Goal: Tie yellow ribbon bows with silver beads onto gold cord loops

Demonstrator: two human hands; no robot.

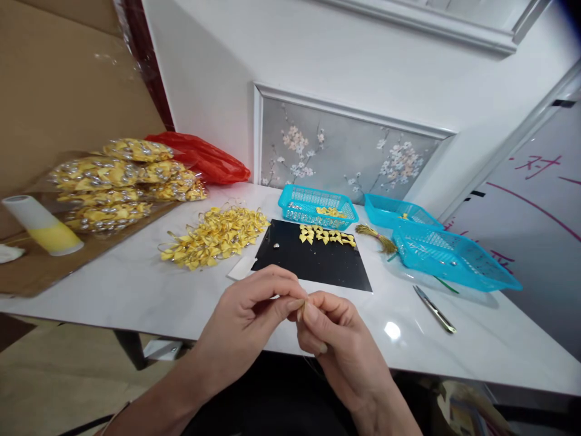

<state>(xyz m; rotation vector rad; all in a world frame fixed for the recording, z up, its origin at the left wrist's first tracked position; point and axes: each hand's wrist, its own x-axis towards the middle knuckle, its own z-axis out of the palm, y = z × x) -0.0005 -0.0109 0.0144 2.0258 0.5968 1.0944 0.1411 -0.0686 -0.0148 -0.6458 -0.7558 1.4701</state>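
My left hand (247,324) and my right hand (342,330) meet in front of the table's near edge, fingertips touching. Both are closed in a pinch around something tiny; a thin yellowish bit shows between the thumbs, too small to name. Just beyond them lies a black mat (313,263). Along its far side sit rows of small yellow ribbon bows (324,234), and a single silvery bead (276,246) rests near its left side. To the left spreads a heap of yellow bows (218,236) with silvery beads and thin loops.
Blue baskets (318,219) stand behind the mat and at right (458,257). Beside them lie a bundle of gold ties (376,238) and metal snips (434,310). Filled clear bags (106,178), a red plastic bag (204,158) and a white-yellow cylinder (43,225) are at left.
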